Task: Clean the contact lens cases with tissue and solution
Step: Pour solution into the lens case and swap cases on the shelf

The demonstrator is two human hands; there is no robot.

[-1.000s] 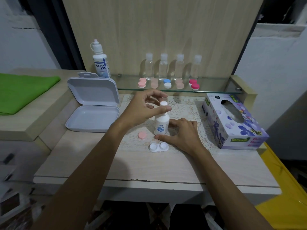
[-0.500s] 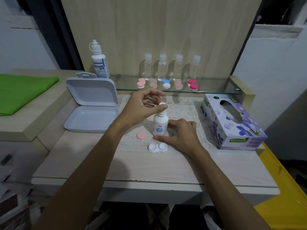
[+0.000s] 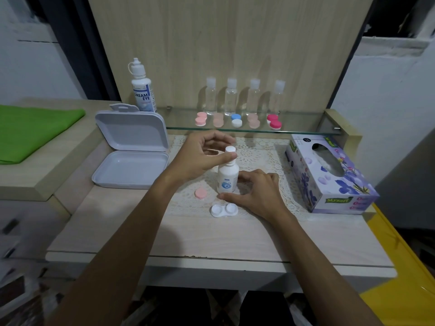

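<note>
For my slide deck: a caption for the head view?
Left hand grips the bottle cap, right hand steadies its base, open case in front.

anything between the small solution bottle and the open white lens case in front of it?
Nothing visible. The solution bottle stands just behind the open white lens case with bare mat between. The right hand holds the bottle's base from the right; the pink cap lies off to the left.
</note>
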